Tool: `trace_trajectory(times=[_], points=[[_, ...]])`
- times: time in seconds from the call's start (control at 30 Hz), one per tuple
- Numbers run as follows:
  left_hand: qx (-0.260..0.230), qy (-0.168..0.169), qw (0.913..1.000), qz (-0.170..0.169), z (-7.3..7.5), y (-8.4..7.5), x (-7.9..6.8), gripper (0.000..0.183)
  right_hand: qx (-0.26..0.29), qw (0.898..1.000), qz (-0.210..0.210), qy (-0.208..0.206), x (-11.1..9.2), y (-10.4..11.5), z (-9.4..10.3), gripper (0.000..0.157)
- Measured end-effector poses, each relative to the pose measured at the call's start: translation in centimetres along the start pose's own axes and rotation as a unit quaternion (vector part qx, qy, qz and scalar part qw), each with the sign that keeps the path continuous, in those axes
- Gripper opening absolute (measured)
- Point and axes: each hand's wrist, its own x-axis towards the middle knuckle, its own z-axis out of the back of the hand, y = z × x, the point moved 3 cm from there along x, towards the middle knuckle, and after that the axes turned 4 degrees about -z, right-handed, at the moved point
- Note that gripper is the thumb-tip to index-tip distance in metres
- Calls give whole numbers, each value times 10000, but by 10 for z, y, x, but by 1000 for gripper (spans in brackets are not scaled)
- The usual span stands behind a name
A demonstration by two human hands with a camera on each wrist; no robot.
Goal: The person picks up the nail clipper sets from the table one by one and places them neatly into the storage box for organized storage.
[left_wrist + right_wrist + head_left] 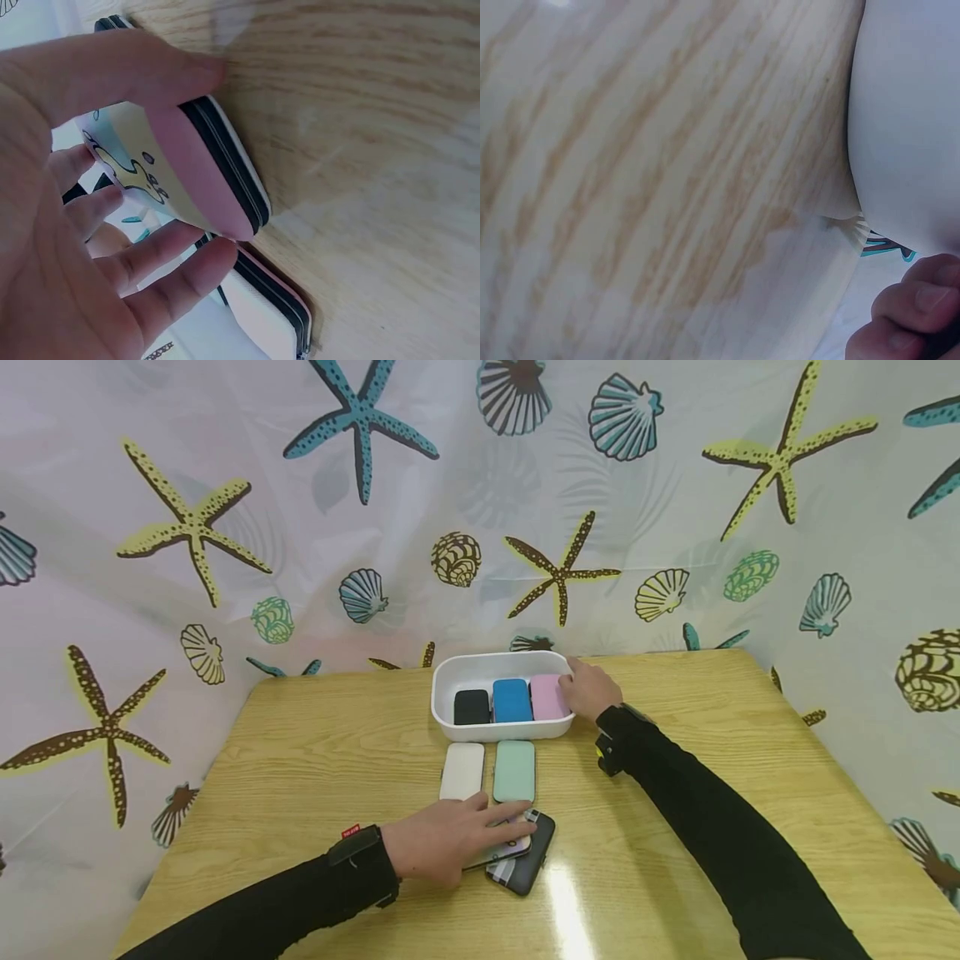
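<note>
My left hand (453, 837) reaches over a pastel striped zip case (199, 172) with a cartoon print, fingers spread across it and thumb along its other side. That case overlaps a dark case (528, 868) with a pale stripe. Just beyond lie a white case (462, 768) and a mint green case (514, 770), side by side. My right hand (591, 689) is at the right end of a white tray (453, 732), holding a pink case (549, 697) inside it. The right wrist view shows curled fingertips (930, 296) against a dark edge.
In the tray, a blue case (512, 700) and a black case (472, 707) stand left of the pink one. The tray is near the back of the wooden table (322, 735). A curtain (420, 518) printed with shells and starfish hangs behind the table and along both sides.
</note>
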Motion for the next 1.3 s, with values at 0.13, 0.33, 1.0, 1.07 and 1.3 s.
trace_trajectory(times=[0.13,0.33,1.0,1.07,1.3], points=[[113,106,9999,16,-1,0,-1,111,4,10000,-25,5,0,-1,-1,53],[316,211,9993,-6,1,-3,-1,110,66,9999,-55,69,-2,0,-2,54],[-1511,-639,9845,617,33,24,-2,111,154,9999,-48,42,-3,1,-1,55],[-1451,-828,9825,828,46,34,-2,113,172,9998,-45,30,-3,1,0,55],[-933,-1464,9697,1721,83,80,0,114,187,9998,-17,30,-4,1,1,55]])
